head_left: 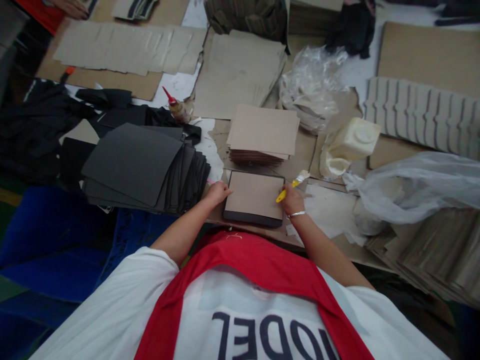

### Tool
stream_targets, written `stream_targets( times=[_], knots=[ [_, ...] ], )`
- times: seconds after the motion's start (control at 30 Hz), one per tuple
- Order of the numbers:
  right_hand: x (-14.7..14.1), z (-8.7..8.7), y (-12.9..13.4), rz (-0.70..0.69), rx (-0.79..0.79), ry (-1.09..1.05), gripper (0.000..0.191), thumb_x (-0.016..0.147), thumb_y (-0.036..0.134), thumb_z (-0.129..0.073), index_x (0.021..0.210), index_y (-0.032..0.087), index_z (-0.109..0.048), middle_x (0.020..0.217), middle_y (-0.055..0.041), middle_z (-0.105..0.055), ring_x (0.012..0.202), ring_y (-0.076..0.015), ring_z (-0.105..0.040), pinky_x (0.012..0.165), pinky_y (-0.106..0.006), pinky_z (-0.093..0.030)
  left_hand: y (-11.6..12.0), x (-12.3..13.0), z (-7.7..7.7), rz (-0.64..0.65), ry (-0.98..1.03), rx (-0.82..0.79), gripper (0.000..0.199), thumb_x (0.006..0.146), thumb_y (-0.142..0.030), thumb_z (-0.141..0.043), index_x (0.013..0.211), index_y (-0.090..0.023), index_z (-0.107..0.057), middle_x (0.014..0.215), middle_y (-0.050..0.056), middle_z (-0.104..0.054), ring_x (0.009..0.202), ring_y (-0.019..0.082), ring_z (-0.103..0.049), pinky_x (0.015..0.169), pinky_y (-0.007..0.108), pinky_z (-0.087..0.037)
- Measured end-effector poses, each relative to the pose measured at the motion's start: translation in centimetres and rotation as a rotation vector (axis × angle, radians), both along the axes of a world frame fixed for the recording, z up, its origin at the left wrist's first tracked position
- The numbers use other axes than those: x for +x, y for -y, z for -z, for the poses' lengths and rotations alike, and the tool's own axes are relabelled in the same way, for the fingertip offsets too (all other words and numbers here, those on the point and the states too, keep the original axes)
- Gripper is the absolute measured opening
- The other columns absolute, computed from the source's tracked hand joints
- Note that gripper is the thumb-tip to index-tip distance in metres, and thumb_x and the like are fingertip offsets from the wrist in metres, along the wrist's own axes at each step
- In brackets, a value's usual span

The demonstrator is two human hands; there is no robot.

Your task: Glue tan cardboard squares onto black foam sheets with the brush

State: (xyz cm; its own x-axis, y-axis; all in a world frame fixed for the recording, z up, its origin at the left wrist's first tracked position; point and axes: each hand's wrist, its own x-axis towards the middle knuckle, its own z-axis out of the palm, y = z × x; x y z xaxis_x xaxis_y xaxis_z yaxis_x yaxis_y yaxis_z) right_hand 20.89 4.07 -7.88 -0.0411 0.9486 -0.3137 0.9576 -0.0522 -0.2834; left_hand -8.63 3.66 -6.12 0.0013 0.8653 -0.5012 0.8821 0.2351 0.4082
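A beige board (pixel 253 195) lies on top of a black-edged stack right in front of me. My left hand (pixel 218 192) is closed, its fingertips pressed together at the board's left edge; whether it pinches the edge is too small to tell. At the right edge, my right hand (pixel 292 200) is wrapped round a yellow-handled brush (pixel 291 187), whose pale bristles point up and to the right. Just beyond the board stands a pile of beige boards (pixel 263 131). Dark grey sheets (pixel 131 160) are stacked to the left of my left hand.
A glue bottle with a red nozzle (pixel 180 110) stands behind the dark sheets. To the right are a cut plastic jug (pixel 354 142), clear plastic bags (pixel 423 185) and stacked boards (pixel 442 245). Blue bins (pixel 56 235) sit below left. Another person's hand (pixel 71 7) shows at the top left.
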Motion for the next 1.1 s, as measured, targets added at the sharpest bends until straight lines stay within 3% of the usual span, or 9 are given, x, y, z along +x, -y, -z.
stream_targets(
  times=[0.33, 0.5, 0.57, 0.67, 0.77, 0.87, 0.93, 1.0, 1.1],
  knots=[
    [-0.3, -0.6, 0.2, 0.068, -0.064, 0.011, 0.027, 0.091, 0.025, -0.038, 0.112, 0.017, -0.053, 0.090, -0.0137, -0.064, 0.077, -0.0239, -0.058, 0.065, -0.032, -0.038, 0.5, 0.2, 0.9, 0.036, -0.053, 0.058, 0.031, 0.080, -0.040, -0.058, 0.060, -0.018, -0.065, 0.063, 0.004, -0.063, 0.057, 0.014, -0.048, 0.054, 0.027, -0.025],
    [-0.7, -1.7, 0.4, 0.000, -0.111, 0.062, 0.028, 0.094, 0.025, -0.033, 0.114, 0.017, -0.051, 0.093, -0.0130, -0.063, 0.081, -0.0223, -0.058, 0.069, -0.031, -0.038, 0.7, 0.5, -0.1, 0.095, -0.142, 0.031, 0.033, 0.083, -0.042, -0.054, 0.066, -0.016, -0.066, 0.070, 0.008, -0.064, 0.062, 0.017, -0.053, 0.057, 0.028, -0.030],
    [-0.6, -1.9, 0.3, -0.022, -0.093, 0.114, 0.028, 0.095, 0.030, -0.035, 0.113, 0.017, -0.052, 0.095, -0.0131, -0.063, 0.083, -0.0220, -0.058, 0.069, -0.030, -0.038, 0.9, 1.0, -0.5, 0.132, -0.195, 0.099, 0.030, 0.084, -0.040, -0.053, 0.077, -0.015, -0.067, 0.080, 0.010, -0.065, 0.073, 0.021, -0.056, 0.064, 0.029, -0.035],
    [0.4, -2.4, 0.0, 0.004, -0.019, 0.189, 0.034, 0.092, 0.041, -0.045, 0.115, 0.016, -0.051, 0.099, -0.0144, -0.062, 0.087, -0.0226, -0.058, 0.070, -0.029, -0.039, 1.6, 2.3, -0.7, 0.286, -0.189, 0.262, 0.025, 0.088, -0.026, -0.046, 0.101, -0.015, -0.065, 0.105, 0.015, -0.062, 0.097, 0.025, -0.054, 0.081, 0.034, -0.039],
    [2.0, -3.9, 0.3, 0.084, 0.071, 0.175, 0.042, 0.089, 0.047, -0.047, 0.118, 0.016, -0.051, 0.098, -0.0144, -0.064, 0.085, -0.0225, -0.060, 0.068, -0.028, -0.040, 2.5, 4.1, -0.9, 0.492, -0.095, 0.308, 0.035, 0.087, -0.013, -0.039, 0.114, -0.019, -0.061, 0.122, 0.015, -0.056, 0.110, 0.027, -0.048, 0.092, 0.040, -0.037],
    [3.0, -6.4, 1.1, 0.209, 0.211, -0.028, 0.049, 0.092, 0.051, -0.039, 0.123, 0.016, -0.050, 0.094, -0.0121, -0.066, 0.076, -0.0192, -0.062, 0.065, -0.026, -0.041, 3.7, 5.7, -1.3, 0.523, -0.120, 0.297, 0.035, 0.087, -0.020, -0.044, 0.119, -0.018, -0.058, 0.127, 0.017, -0.052, 0.114, 0.030, -0.045, 0.093, 0.042, -0.037],
    [2.4, -7.8, 1.5, 0.294, 0.258, -0.313, 0.053, 0.092, 0.056, -0.030, 0.120, 0.017, -0.053, 0.085, -0.0078, -0.066, 0.064, -0.0147, -0.060, 0.059, -0.025, -0.042, 4.3, 6.5, -1.5, 0.510, -0.151, 0.282, 0.041, 0.085, -0.032, -0.052, 0.123, -0.018, -0.056, 0.132, 0.017, -0.049, 0.119, 0.033, -0.042, 0.095, 0.045, -0.037],
    [0.3, -8.4, 1.2, 0.365, 0.190, -0.642, 0.057, 0.090, 0.061, -0.027, 0.109, 0.017, -0.058, 0.071, -0.0030, -0.063, 0.051, -0.0113, -0.054, 0.051, -0.023, -0.042, 4.9, 7.2, -1.5, 0.505, -0.170, 0.261, 0.051, 0.082, -0.041, -0.057, 0.128, -0.022, -0.052, 0.138, 0.016, -0.044, 0.125, 0.037, -0.037, 0.097, 0.048, -0.034],
    [-5.0, -7.9, -0.1, 0.399, -0.034, -0.969, 0.047, 0.082, 0.061, -0.045, 0.094, 0.018, -0.059, 0.059, 0.0022, -0.058, 0.043, -0.0101, -0.051, 0.043, -0.022, -0.041, 5.2, 7.9, -1.3, 0.486, -0.195, 0.248, 0.058, 0.081, -0.045, -0.058, 0.134, -0.026, -0.046, 0.142, 0.014, -0.041, 0.129, 0.040, -0.033, 0.100, 0.054, -0.030]
  ],
)
